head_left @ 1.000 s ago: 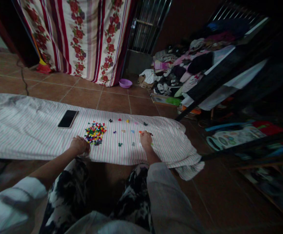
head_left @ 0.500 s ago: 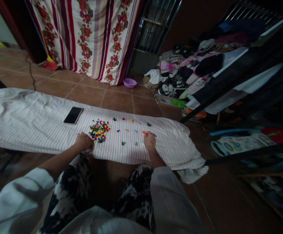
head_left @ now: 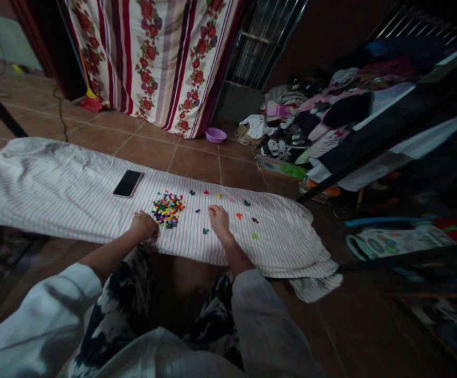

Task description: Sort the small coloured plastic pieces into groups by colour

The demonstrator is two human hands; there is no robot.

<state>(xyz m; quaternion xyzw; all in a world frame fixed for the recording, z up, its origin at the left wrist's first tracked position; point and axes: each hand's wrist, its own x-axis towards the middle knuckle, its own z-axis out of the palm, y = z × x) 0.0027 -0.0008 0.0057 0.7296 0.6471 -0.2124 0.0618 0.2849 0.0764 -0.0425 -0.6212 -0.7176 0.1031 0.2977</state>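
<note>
A pile of tiny, bead-like pieces in many colours lies on the striped cloth. To its right sit small single-colour groups in loose rows, among them black, red, yellow, dark blue, green, orange, brown and lime. My left hand rests curled at the pile's near left side; whatever its fingers hold is hidden. My right hand is over the middle of the groups, fingertips pinched, covering some pieces. Anything in the pinch is too small to make out.
A phone lies on the cloth left of the pile. Beyond the cloth are a floral curtain, a purple basin and a heap of clothes. A dark bar slants at the right.
My right hand has moved left from the orange group to the middle groups, leaving the orange, brown and lime pieces in sight. My left hand stays beside the pile. The view has shifted slightly.
</note>
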